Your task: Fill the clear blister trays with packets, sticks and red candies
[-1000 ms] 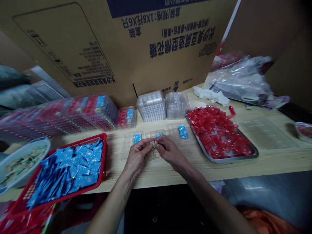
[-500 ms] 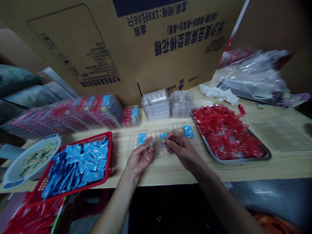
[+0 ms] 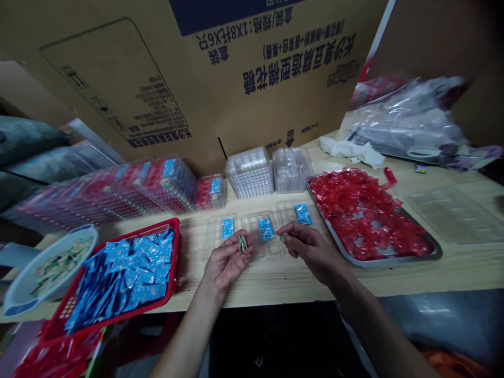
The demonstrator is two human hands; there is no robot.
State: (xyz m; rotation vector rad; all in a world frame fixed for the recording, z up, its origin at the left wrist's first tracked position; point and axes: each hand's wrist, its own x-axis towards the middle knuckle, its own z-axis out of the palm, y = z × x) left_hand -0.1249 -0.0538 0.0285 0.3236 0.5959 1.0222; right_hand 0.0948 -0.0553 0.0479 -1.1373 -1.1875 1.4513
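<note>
My left hand (image 3: 226, 265), palm up, is closed around a few small green-and-cream packets (image 3: 242, 243) that show between thumb and fingers. To its right, my right hand (image 3: 313, 251) pinches one small greenish packet (image 3: 281, 238), partly hidden by the fingertips. Both hands are over the near edge of clear plastic trays lying in a row. One blue sachet lies in each tray: the left sachet (image 3: 227, 228), the middle sachet (image 3: 266, 229) between my hands, and the right sachet (image 3: 303, 213) just beyond my right hand.
A red basket (image 3: 178, 252) of blue sachets and a pale bowl (image 3: 92, 244) of small green-and-cream packets stand left. A metal tray (image 3: 435, 252) of red packets is right. Behind are stacked clear trays (image 3: 250, 173), filled packs (image 3: 173, 184) and a large cardboard box (image 3: 212, 105).
My right hand has moved right, away from over the middle tray, uncovering its blue sachet. My left hand stays nearly in place, its packets now more visible. The view has shifted slightly.
</note>
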